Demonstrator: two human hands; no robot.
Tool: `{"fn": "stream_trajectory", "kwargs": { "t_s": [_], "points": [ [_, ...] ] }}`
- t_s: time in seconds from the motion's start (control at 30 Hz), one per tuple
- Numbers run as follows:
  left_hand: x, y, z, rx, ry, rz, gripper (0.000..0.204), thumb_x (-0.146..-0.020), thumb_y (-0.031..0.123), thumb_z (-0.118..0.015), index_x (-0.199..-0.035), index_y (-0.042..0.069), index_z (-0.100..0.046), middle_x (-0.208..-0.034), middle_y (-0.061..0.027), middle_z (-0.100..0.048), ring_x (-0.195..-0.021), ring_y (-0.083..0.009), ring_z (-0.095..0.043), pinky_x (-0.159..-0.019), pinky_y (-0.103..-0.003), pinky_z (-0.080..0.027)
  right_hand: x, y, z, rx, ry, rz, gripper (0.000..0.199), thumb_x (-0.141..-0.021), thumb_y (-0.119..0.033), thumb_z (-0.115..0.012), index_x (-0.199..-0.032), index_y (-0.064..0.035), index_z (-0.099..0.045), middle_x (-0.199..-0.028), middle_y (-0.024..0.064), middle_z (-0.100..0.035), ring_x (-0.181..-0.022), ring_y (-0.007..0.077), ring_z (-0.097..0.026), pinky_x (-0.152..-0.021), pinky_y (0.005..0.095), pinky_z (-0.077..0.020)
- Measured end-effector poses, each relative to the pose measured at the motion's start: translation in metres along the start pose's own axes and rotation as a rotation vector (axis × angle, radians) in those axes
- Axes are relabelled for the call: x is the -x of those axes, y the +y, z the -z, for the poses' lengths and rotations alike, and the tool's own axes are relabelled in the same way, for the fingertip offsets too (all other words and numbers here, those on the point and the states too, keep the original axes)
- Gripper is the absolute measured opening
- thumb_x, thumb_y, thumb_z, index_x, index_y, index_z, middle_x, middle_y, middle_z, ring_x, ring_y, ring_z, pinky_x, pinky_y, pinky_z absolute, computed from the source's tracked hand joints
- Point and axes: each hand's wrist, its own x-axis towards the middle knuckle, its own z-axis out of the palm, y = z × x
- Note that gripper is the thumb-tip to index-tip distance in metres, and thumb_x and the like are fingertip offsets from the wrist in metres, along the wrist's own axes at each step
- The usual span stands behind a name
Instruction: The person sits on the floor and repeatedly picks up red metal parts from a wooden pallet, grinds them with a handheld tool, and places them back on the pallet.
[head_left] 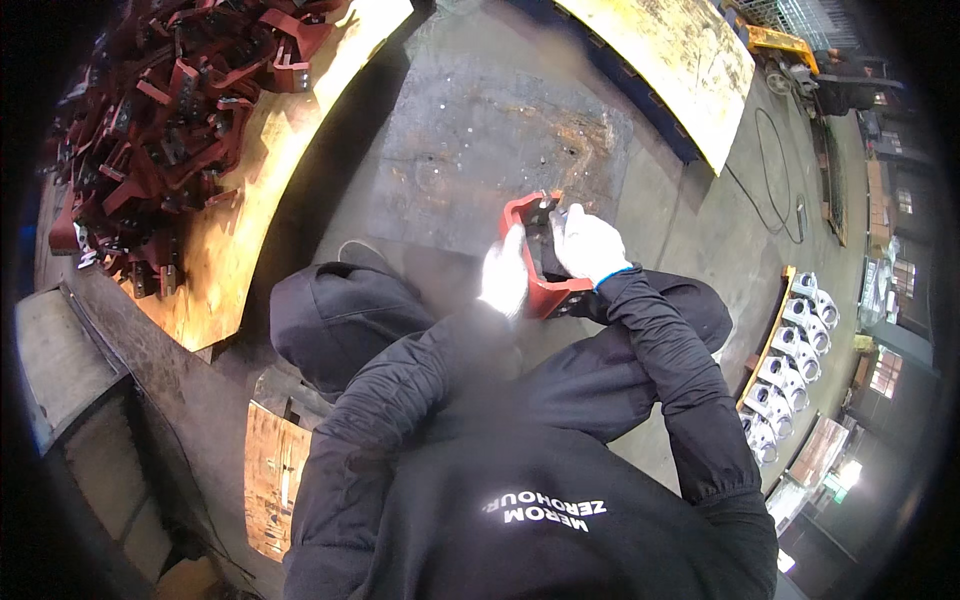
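Between my knees I have a red metal bracket (pixel 548 300), angular and bent like a trough, with a dark inside. My left hand (pixel 503 274), in a white glove, is closed on the bracket's left side. The white-gloved right hand (pixel 588 245), with a blue cuff edge, is at the bracket's right side, its fingers bent at the upper inner part. Whether a small part sits in those fingers is hidden. Beyond the bracket lies a dark, scuffed metal plate (pixel 460 150) on the floor.
Many red brackets (pixel 180 120) are heaped on a wooden board (pixel 262 200) at the left. Another board (pixel 690 70) stands at the far right. Silvery metal parts (pixel 790 360) line a pallet at the right. A cable (pixel 765 170) lies on the floor.
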Motion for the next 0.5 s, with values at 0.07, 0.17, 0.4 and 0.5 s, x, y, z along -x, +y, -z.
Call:
{"fn": "stream_trajectory", "kwargs": {
  "t_s": [0.07,0.17,0.4,0.5],
  "points": [
    [-0.008,-0.005,-0.001,0.03,0.022,0.06,0.056,-0.099,0.047,-0.05,-0.112,-0.007,-0.06,-0.099,-0.0139,-0.065,-0.091,-0.0222,-0.061,-0.082,-0.036,-0.047,-0.003,-0.002,-0.006,-0.032,-0.02,-0.023,0.046,-0.1,-0.043,-0.04,-0.1,0.0011,-0.055,-0.083,0.0259,-0.068,-0.082,0.042,-0.068,-0.073,0.051,-0.0524],
    [-0.013,-0.012,0.001,-0.047,0.045,0.052,0.057,-0.099,0.048,-0.049,-0.108,-0.007,-0.06,-0.099,-0.0188,-0.066,-0.092,-0.0271,-0.063,-0.082,-0.038,-0.047,-0.002,-0.007,-0.012,-0.088,-0.094,-0.042,0.047,-0.101,-0.041,-0.039,-0.103,0.003,-0.055,-0.089,0.0279,-0.067,-0.086,0.0429,-0.066,-0.077,0.0512,-0.0511],
    [0.003,0.005,0.004,-0.532,0.029,-0.091,0.063,-0.1,0.051,-0.044,-0.102,-0.01,-0.06,-0.094,-0.0298,-0.064,-0.092,-0.0402,-0.065,-0.078,-0.044,-0.048,0.003,-0.007,-0.009,-0.164,-0.231,0.257,0.041,-0.103,-0.032,-0.037,-0.107,0.0028,-0.058,-0.099,0.0295,-0.064,-0.097,0.0432,-0.062,-0.084,0.0472,-0.0473],
    [0.0,0.005,0.006,-0.607,-0.078,-0.134,0.063,-0.101,0.05,-0.043,-0.1,-0.011,-0.06,-0.095,-0.031,-0.064,-0.091,-0.0412,-0.064,-0.076,-0.043,-0.048,0.0,-0.001,-0.025,-0.361,-0.146,0.321,0.034,-0.097,-0.022,-0.041,-0.103,0.0036,-0.062,-0.084,0.0202,-0.066,-0.074,0.0365,-0.064,-0.07,0.0467,-0.0511]
  ]
}}
